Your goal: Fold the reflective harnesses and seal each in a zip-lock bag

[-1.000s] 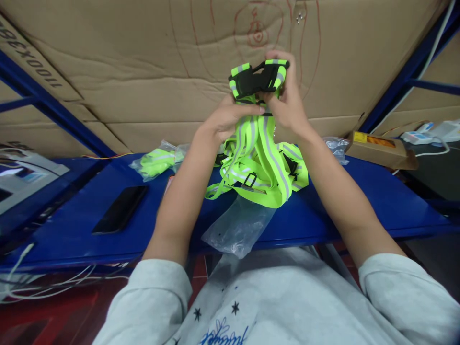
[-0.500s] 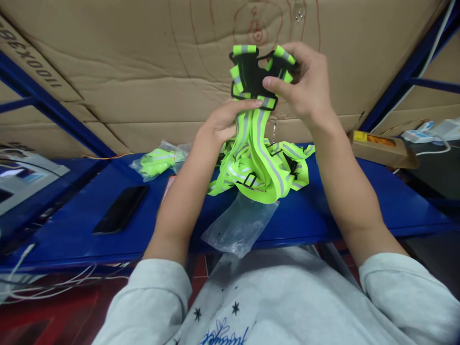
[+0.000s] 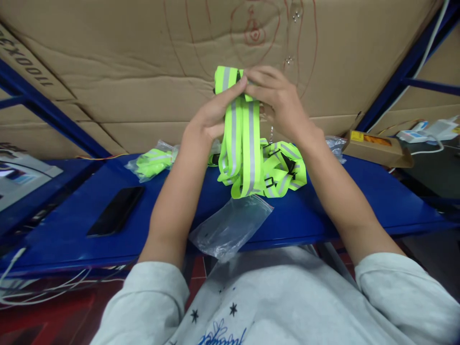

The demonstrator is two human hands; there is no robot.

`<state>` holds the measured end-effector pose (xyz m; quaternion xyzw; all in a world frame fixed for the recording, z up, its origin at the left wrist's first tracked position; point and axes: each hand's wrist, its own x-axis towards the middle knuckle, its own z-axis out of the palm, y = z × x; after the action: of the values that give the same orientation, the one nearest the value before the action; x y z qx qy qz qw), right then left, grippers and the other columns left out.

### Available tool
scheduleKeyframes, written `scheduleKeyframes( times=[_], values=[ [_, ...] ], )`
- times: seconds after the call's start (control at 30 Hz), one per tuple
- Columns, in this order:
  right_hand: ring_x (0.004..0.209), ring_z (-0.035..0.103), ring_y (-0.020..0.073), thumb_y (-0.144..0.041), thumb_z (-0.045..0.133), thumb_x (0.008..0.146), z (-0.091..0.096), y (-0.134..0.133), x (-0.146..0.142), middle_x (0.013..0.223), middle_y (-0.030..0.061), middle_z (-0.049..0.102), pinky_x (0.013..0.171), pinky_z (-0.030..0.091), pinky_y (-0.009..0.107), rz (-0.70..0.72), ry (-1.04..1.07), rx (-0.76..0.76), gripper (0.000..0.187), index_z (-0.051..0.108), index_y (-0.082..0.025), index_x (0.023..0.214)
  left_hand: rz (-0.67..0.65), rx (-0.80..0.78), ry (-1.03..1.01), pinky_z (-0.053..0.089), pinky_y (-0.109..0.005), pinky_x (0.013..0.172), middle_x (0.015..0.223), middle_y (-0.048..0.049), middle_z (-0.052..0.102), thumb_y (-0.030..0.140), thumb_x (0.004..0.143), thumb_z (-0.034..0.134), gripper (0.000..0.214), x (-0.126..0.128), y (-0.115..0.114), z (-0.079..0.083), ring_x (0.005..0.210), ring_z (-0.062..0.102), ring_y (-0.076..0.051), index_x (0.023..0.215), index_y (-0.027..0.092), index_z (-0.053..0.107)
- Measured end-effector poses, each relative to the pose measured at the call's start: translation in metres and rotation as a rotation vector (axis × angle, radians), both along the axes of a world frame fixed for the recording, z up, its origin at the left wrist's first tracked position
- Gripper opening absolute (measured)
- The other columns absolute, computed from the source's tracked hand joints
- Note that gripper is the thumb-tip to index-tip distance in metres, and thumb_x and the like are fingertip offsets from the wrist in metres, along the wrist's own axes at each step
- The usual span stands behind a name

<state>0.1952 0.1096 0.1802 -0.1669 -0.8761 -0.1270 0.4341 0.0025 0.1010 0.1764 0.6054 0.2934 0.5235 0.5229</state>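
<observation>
A neon-yellow reflective harness (image 3: 250,143) with grey stripes hangs in long loops between my hands, its top folded over. My left hand (image 3: 219,108) grips it from the left, thumb lying across the straps. From the right, my right hand (image 3: 278,98) closes its fingers on the folded top, hiding most of the black part there. Behind and below, more reflective straps (image 3: 287,167) with black buckles lie in a heap on the blue table. A clear plastic bag (image 3: 232,227) lies flat at the table's front edge.
On the blue table (image 3: 305,223), a black phone (image 3: 117,211) lies at left, near a bagged neon strap bundle (image 3: 153,163). At right are a small cardboard box (image 3: 377,148) and another clear bag (image 3: 337,147). A large cardboard sheet (image 3: 125,72) stands behind, between blue posts.
The harness top has been folded over, so the black piece is now mostly covered. My right hand has moved left and down, beside my left hand. The hanging loops are gathered closer together.
</observation>
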Motion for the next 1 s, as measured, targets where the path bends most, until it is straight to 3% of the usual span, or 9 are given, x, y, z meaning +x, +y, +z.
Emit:
scheduleKeyframes(
  times=[0.1, 0.23, 0.33, 0.43, 0.57, 0.67, 0.8, 0.9, 1.0],
  values=[
    [0.146, 0.053, 0.0298, -0.029, 0.065, 0.091, -0.001, 0.002, 0.003, 0.154, 0.0019, 0.061, 0.125, 0.041, 0.052, 0.076, -0.043, -0.200, 0.037, 0.076, -0.028, 0.126, -0.035, -0.019, -0.015, 0.065, -0.036, 0.097, 0.100, -0.0035, 0.077, 0.027, 0.103, 0.060, 0.019, -0.009, 0.009, -0.005, 0.119, 0.074, -0.028, 0.106, 0.017, 0.075],
    [0.142, 0.056, 0.0274, -0.053, 0.077, 0.084, -0.003, 0.013, 0.010, 0.152, -0.0073, 0.061, 0.117, 0.050, 0.047, 0.180, 0.249, -0.469, 0.047, 0.068, -0.043, 0.129, -0.095, -0.028, -0.012, 0.064, -0.040, 0.101, 0.102, -0.0040, 0.079, 0.021, 0.093, 0.074, 0.011, -0.012, 0.008, -0.012, 0.116, 0.076, -0.029, 0.103, 0.017, 0.077],
    [0.117, 0.067, 0.0271, -0.065, 0.082, 0.077, -0.004, 0.020, 0.012, 0.126, -0.0012, 0.075, 0.096, 0.057, 0.045, 0.186, 0.249, -0.618, 0.048, 0.072, -0.036, 0.113, -0.168, -0.008, 0.018, 0.064, -0.046, 0.102, 0.106, -0.0039, 0.080, 0.012, 0.085, 0.080, 0.019, -0.008, 0.001, -0.013, 0.111, 0.077, -0.030, 0.103, 0.017, 0.077],
    [0.086, 0.062, 0.0189, -0.073, 0.083, 0.072, -0.003, 0.021, 0.012, 0.096, 0.0013, 0.076, 0.079, 0.053, 0.039, 0.195, 0.202, -0.695, 0.058, 0.069, -0.026, 0.103, -0.238, 0.003, 0.030, 0.064, -0.050, 0.101, 0.108, -0.0040, 0.080, 0.009, 0.084, 0.080, 0.024, -0.006, -0.002, -0.014, 0.107, 0.079, -0.029, 0.106, 0.017, 0.077],
    [0.082, 0.057, 0.0153, -0.072, 0.083, 0.074, -0.003, 0.018, 0.013, 0.086, -0.0014, 0.070, 0.080, 0.049, 0.036, 0.187, 0.237, -0.679, 0.059, 0.065, -0.025, 0.104, -0.231, 0.013, 0.042, 0.064, -0.053, 0.101, 0.110, -0.0054, 0.080, 0.013, 0.084, 0.082, 0.025, -0.007, 0.002, -0.018, 0.105, 0.079, -0.031, 0.108, 0.018, 0.076],
    [0.080, 0.053, 0.0144, -0.068, 0.082, 0.078, -0.003, 0.019, 0.015, 0.080, -0.0031, 0.066, 0.080, 0.046, 0.037, 0.129, 0.151, -0.685, 0.050, 0.065, -0.026, 0.098, -0.245, 0.014, 0.048, 0.066, -0.052, 0.099, 0.112, -0.0083, 0.080, 0.016, 0.077, 0.089, 0.031, -0.008, 0.005, -0.022, 0.103, 0.079, -0.034, 0.106, 0.018, 0.077],
    [0.079, 0.052, 0.0151, -0.058, 0.089, 0.071, 0.000, 0.015, 0.017, 0.086, -0.0024, 0.068, 0.075, 0.046, 0.035, 0.088, 0.158, -0.596, 0.047, 0.061, -0.026, 0.091, -0.294, -0.006, 0.078, 0.068, -0.047, 0.095, 0.111, -0.0076, 0.081, 0.019, 0.069, 0.094, 0.037, -0.004, 0.006, -0.021, 0.106, 0.078, -0.034, 0.103, 0.020, 0.078],
    [0.088, 0.058, 0.0188, -0.050, 0.089, 0.071, 0.005, 0.002, 0.014, 0.098, -0.0011, 0.071, 0.078, 0.050, 0.036, 0.067, 0.213, -0.514, 0.045, 0.058, -0.029, 0.095, -0.258, -0.022, 0.063, 0.066, -0.047, 0.097, 0.105, -0.0043, 0.080, 0.014, 0.074, 0.088, 0.032, -0.001, 0.005, -0.019, 0.111, 0.077, -0.033, 0.103, 0.019, 0.076],
    [0.100, 0.063, 0.0248, -0.036, 0.080, 0.079, 0.010, -0.017, 0.008, 0.108, -0.0012, 0.072, 0.087, 0.053, 0.040, -0.034, 0.268, -0.334, 0.031, 0.056, -0.033, 0.098, -0.231, -0.025, 0.035, 0.065, -0.046, 0.100, 0.102, -0.0034, 0.079, 0.017, 0.085, 0.079, 0.021, -0.002, 0.005, -0.018, 0.117, 0.075, -0.032, 0.106, 0.017, 0.075]
  ],
)
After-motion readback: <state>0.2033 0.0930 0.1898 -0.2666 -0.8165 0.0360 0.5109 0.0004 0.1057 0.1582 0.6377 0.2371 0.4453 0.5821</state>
